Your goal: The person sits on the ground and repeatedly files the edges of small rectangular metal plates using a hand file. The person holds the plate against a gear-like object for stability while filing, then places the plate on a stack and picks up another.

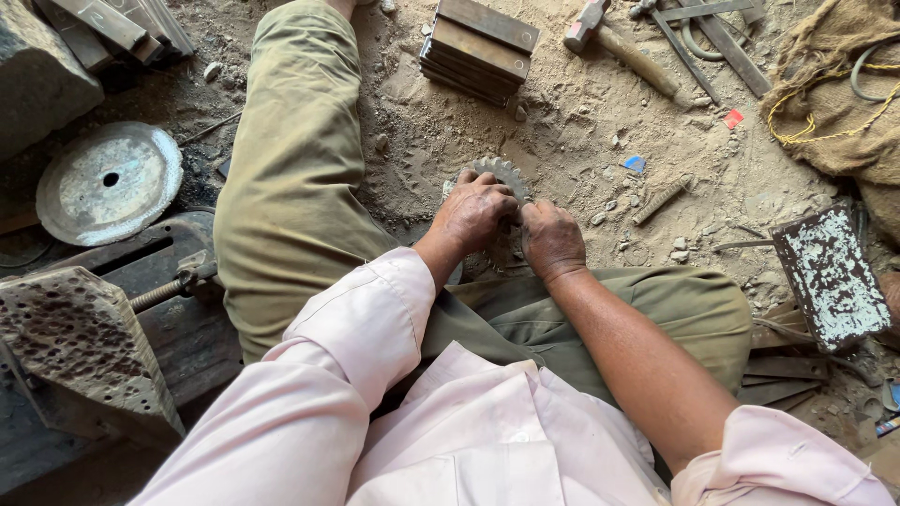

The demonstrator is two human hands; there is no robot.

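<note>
A grey toothed metal gear wheel [497, 171] lies on the sandy ground between my legs. My left hand [476, 213] rests on top of it with fingers curled over its face. My right hand [551, 240] grips its right side, right next to the left hand. Most of the gear is hidden under both hands; only the far toothed rim shows. I sit on the ground in olive trousers and a pale pink shirt, left leg stretched out, right leg folded.
A stack of flat metal bars [478, 47] lies beyond the gear. A hammer [623, 47] and metal strips lie far right, near burlap sacking [834, 103]. A round metal disc [110, 181] and pitted metal block [80, 342] sit left. A paint-flecked plate [830, 276] lies right.
</note>
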